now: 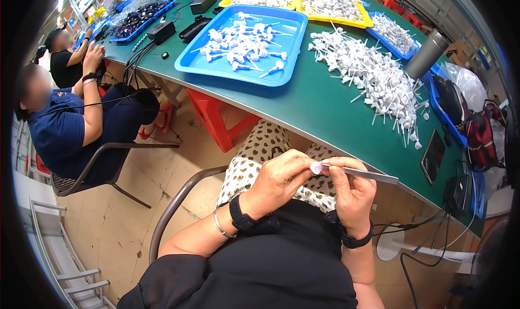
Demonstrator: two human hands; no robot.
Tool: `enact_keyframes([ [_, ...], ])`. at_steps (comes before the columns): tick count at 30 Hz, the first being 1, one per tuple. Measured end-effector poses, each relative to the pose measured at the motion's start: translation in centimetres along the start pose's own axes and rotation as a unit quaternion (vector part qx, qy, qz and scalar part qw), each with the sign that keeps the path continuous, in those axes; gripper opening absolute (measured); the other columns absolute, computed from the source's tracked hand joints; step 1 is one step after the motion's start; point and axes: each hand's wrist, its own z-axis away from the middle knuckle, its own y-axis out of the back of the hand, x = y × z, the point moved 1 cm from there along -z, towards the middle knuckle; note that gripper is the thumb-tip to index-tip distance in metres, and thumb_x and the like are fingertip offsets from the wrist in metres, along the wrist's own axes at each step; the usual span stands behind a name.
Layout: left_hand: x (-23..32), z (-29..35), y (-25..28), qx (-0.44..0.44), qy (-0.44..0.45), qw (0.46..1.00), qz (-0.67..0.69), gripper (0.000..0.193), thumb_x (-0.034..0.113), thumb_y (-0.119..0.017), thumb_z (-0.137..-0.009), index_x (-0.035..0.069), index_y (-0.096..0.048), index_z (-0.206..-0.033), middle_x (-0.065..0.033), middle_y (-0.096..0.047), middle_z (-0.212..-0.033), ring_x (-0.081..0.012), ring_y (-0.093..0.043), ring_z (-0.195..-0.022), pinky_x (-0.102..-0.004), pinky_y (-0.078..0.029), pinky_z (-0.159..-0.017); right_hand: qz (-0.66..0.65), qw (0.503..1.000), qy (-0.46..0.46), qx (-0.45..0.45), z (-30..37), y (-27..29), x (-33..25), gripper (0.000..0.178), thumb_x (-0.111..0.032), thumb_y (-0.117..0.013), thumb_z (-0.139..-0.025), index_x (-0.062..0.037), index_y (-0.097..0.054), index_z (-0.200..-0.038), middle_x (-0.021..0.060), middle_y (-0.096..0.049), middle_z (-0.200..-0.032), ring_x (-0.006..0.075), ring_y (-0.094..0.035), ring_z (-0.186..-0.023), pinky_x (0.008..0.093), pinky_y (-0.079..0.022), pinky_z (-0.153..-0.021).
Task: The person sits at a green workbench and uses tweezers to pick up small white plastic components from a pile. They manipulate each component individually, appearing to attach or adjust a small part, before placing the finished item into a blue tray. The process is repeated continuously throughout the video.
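Note:
Above my lap, my left hand (277, 180) pinches a small white plastic piece (316, 168) with a round end between thumb and fingertips. A slim, flat metal tool with a straight handle (376, 175) is gripped in my right hand (355, 196). Its thin tip meets or nearly meets the white piece; contact is hard to make out. Similar white pieces with thin stems form a loose pile (374, 73) on the green table. More of them lie in a blue tray (295, 38) beyond my hands.
Yellow trays (299, 5) full of white pieces stand at the back. A grey metal bottle (428, 54), a phone (433, 157) and bags (485, 135) are at the right. A red stool (216, 119) sits under the table. Co-workers (70, 124) sit at the left.

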Motion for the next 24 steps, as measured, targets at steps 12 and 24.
enact_keyframes([
  [12,-0.1,0.1,-0.2,-0.023,0.013,0.999,0.024,0.018,-0.001,-0.074,-0.09,0.002,-0.073,-0.108,-0.011,-0.071,-0.096,-0.0252,-0.07,-0.085,-0.0335,-0.056,-0.072,0.02,0.999,0.006,-0.031,-0.3,0.7,-0.1,0.006,0.002,-0.069,-0.095,0.0029,-0.072,-0.101,0.01,-0.075,-0.095,0.0159,-0.069,-0.078,0.0279,-0.055,-0.069],
  [24,-0.5,0.0,-0.2,-0.013,0.013,0.999,0.047,0.019,-0.003,-0.074,-0.089,0.001,-0.072,-0.108,-0.0112,-0.072,-0.097,-0.0243,-0.071,-0.085,-0.033,-0.057,-0.073,-0.015,0.999,-0.023,-0.033,-0.3,0.6,-0.4,0.011,0.002,-0.069,-0.096,0.0023,-0.071,-0.107,0.0104,-0.074,-0.097,0.016,-0.069,-0.08,0.029,-0.055,-0.07],
])
